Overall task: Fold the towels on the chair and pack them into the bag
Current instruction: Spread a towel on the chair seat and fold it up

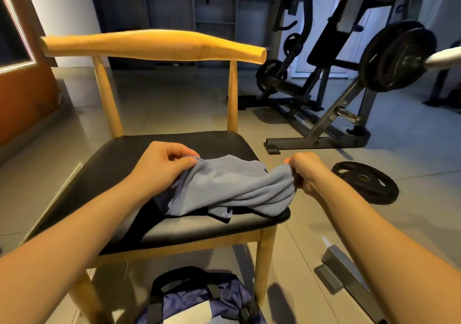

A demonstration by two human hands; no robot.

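Gym floor, chair seat (104, 169): left hand (159, 164) and right hand (305, 171) each pinch a corner of the grey towel (232, 186), which sags between; spreading precedes folding.

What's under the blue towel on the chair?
A dark cloth peeks out under the blue towel, lying on the chair's black seat. Most of it is covered, so whether it's another towel is unclear.
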